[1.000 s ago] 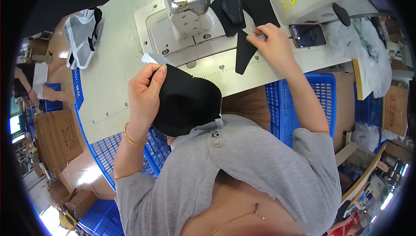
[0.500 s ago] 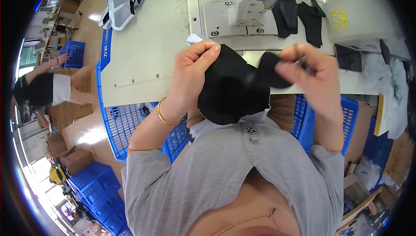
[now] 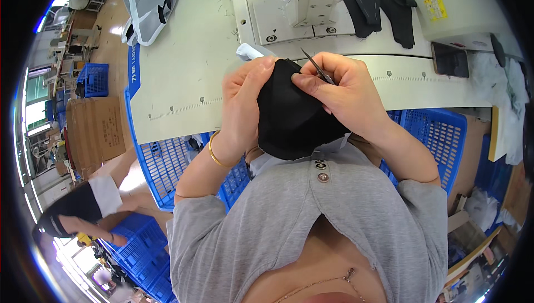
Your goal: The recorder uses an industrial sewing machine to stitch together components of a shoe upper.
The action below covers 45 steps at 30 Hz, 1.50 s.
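A piece of black fabric (image 3: 295, 119) hangs between my two hands, in front of my grey shirt and over the table's near edge. My left hand (image 3: 243, 94) is closed on its upper left edge, thumb on top. My right hand (image 3: 350, 89) pinches the fabric's upper right side. That same hand also grips thread snips (image 3: 314, 64), whose thin dark point sticks up past the fingers; their handle is mostly hidden in the palm. Pale cloth (image 3: 253, 51) shows just behind my left fingers.
Beyond my hands stands a sewing machine (image 3: 320, 8). Black cut pieces (image 3: 396, 16) lie to its right, near a phone (image 3: 450, 60). White mesh pieces (image 3: 149, 8) lie far left. Blue baskets (image 3: 161, 169) sit below the table edge. A person (image 3: 78, 208) bends over blue crates at left.
My right hand has moved left and up against the black fabric, and the flap it held away is now folded in. The person at left has moved nearer, to the stacked crates.
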Motion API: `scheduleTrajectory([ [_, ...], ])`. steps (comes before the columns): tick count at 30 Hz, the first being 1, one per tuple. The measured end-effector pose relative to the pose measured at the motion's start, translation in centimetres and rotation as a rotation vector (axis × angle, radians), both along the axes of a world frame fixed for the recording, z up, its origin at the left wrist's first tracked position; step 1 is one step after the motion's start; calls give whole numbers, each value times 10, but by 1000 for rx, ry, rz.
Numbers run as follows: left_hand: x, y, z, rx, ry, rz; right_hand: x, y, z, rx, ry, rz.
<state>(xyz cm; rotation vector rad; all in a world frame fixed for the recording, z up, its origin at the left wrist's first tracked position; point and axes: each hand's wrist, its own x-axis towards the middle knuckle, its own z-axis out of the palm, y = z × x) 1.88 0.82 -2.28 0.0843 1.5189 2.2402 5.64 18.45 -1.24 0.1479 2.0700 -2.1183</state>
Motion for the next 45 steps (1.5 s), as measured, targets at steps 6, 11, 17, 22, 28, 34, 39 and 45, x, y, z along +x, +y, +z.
scheduleTrajectory([
  [6, 1, 0, 0, -84, 37, -4, 0, 1, -1, 43, 29, -18],
  [11, 2, 0, 1, -134, 61, 5, -1, 2, -2, 16, 39, -15],
  [17, 0, -2, 3, -262, 217, 24, 3, 7, -11, 182, 186, -22],
  [22, -5, -7, 5, -353, 373, 32, 8, 8, -29, 191, 378, -74],
  [28, -5, -10, 7, -426, 479, 22, 12, 11, -21, 49, 51, -16],
  [34, -7, -13, 6, -510, 579, 1, 16, 9, -20, 39, 35, -47],
  [39, -10, -9, 9, -506, 575, -8, 14, 8, -23, 6, 60, -97],
  [45, -25, -5, 16, -531, 704, -23, 8, 13, -17, 121, 210, -89],
])
